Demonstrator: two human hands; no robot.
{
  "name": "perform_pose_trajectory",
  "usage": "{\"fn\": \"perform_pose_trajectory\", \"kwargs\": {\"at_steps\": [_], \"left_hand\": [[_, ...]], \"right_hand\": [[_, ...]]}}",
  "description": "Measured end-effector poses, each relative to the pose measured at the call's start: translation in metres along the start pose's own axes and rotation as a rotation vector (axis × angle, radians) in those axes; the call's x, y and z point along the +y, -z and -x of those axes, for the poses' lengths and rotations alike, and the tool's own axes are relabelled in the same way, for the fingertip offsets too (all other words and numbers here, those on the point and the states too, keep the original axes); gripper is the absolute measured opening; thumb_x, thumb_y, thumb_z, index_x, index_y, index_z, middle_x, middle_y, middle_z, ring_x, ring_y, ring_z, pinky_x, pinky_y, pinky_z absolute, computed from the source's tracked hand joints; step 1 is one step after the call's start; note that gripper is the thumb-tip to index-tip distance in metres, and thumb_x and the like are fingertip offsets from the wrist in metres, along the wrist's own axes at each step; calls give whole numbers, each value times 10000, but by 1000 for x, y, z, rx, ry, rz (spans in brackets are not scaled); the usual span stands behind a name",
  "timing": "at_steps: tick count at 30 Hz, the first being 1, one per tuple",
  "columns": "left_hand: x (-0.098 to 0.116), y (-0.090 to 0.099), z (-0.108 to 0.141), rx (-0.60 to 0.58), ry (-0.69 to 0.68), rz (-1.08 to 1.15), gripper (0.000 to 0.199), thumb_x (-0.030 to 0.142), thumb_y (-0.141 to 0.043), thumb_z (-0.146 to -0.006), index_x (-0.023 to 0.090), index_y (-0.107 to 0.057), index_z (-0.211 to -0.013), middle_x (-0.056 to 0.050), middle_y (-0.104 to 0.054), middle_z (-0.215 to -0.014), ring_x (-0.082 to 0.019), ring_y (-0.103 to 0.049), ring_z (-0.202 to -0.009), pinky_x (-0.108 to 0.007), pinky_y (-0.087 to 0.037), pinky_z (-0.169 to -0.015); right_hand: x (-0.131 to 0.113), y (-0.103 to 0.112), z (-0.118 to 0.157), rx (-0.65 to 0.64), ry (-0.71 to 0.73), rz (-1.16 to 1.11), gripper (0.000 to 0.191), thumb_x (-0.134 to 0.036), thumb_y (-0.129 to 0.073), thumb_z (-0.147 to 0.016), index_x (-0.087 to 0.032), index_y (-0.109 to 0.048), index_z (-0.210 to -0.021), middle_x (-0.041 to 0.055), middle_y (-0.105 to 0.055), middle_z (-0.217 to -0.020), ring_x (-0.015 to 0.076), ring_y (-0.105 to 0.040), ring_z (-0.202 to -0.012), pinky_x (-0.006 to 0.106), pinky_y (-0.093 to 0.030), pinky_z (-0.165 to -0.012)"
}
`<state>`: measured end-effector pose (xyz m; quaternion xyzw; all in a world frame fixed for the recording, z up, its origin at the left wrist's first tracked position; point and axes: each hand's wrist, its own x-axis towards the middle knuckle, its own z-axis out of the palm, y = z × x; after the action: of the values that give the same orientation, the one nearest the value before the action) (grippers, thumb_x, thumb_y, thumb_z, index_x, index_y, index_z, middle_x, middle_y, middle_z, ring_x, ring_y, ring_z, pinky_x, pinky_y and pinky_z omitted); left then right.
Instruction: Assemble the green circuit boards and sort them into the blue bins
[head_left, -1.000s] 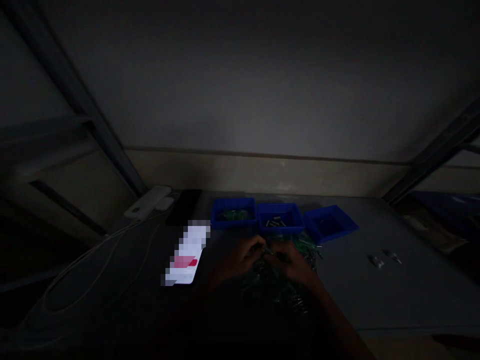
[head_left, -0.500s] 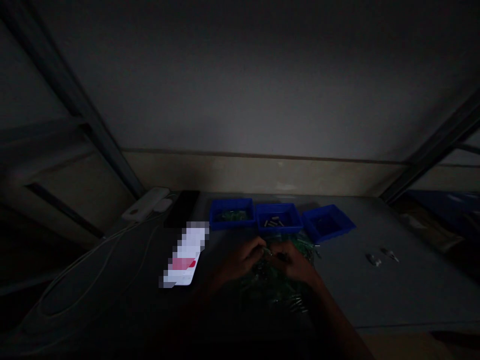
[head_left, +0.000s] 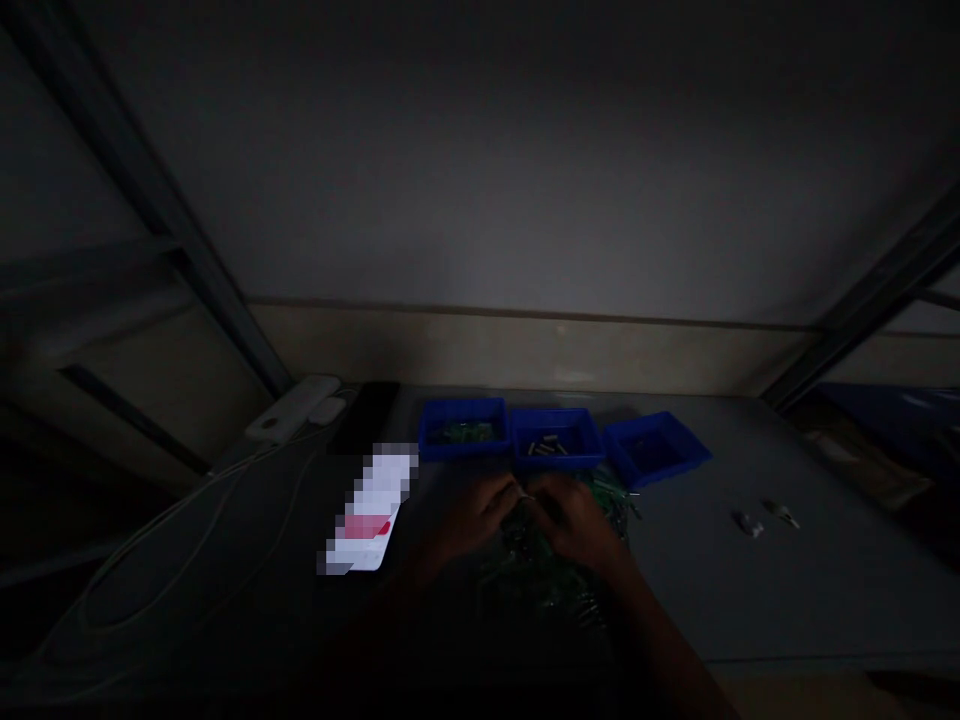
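In dim light, my left hand (head_left: 480, 508) and my right hand (head_left: 570, 512) meet over a heap of green parts with shiny metal pieces (head_left: 547, 585). The fingers of both are closed round something small and pale between them, too dark to make out. Just behind the hands stand three blue bins: the left bin (head_left: 465, 448) holds green parts, the middle bin (head_left: 559, 461) holds a few metal cylinders (head_left: 550, 439), and the right bin (head_left: 656, 470) sits at an angle, its inside dark.
A lit phone (head_left: 373, 510) lies left of my hands, with a dark flat object (head_left: 366, 415) behind it. Further left are a white power strip (head_left: 292, 408) and loose cables (head_left: 169, 590). Two small objects (head_left: 748, 524) (head_left: 782, 513) lie on the table (head_left: 825, 590) at the right.
My right hand has shifted slightly left, closer to my left hand. The small item between the fingers has changed its angle.
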<state>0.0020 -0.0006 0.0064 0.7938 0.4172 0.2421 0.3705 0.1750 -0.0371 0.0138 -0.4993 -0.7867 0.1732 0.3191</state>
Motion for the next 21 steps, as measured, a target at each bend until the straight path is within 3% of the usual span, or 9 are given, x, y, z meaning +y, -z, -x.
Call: {"fn": "perform_pose_trajectory", "kwargs": {"at_steps": [7, 12, 16, 21], "left_hand": [[2, 2, 1, 61, -137, 74, 235, 324, -451, -838, 188, -576, -982, -24, -634, -893, -131, -568, -817, -238, -438, -740], [1, -1, 0, 108, -138, 81, 201, 298, -437, -841, 185, -594, -891, -17, -639, -857, -131, -576, -813, -237, -435, -747], [-2, -1, -1, 184, -84, 42, 238, 325, -415, -849, 169, -565, -749, 9, -584, -714, -118, -537, -690, -222, -405, -643], [-3, -3, -2, 187, -47, 28, 281, 337, -394, -852, 163, -521, -672, 19, -540, -643, -99, -495, -617, -213, -364, -577]], "right_hand": [[1, 0, -1, -6, -47, -60, 225, -290, -413, -887, -184, -593, -803, 32, -650, -784, 137, -596, -731, 248, -424, -686], [1, -1, 0, -2, -34, -30, 188, -309, -457, -861, -183, -595, -836, 31, -647, -766, 144, -598, -708, 249, -423, -653], [0, -2, 1, 58, -35, -28, 184, -313, -535, -809, -180, -580, -927, 35, -642, -771, 142, -575, -647, 249, -423, -613], [-1, -5, 1, 38, 33, -11, 120, -246, -525, -802, -176, -573, -886, 31, -627, -746, 137, -565, -659, 240, -409, -617]]}}
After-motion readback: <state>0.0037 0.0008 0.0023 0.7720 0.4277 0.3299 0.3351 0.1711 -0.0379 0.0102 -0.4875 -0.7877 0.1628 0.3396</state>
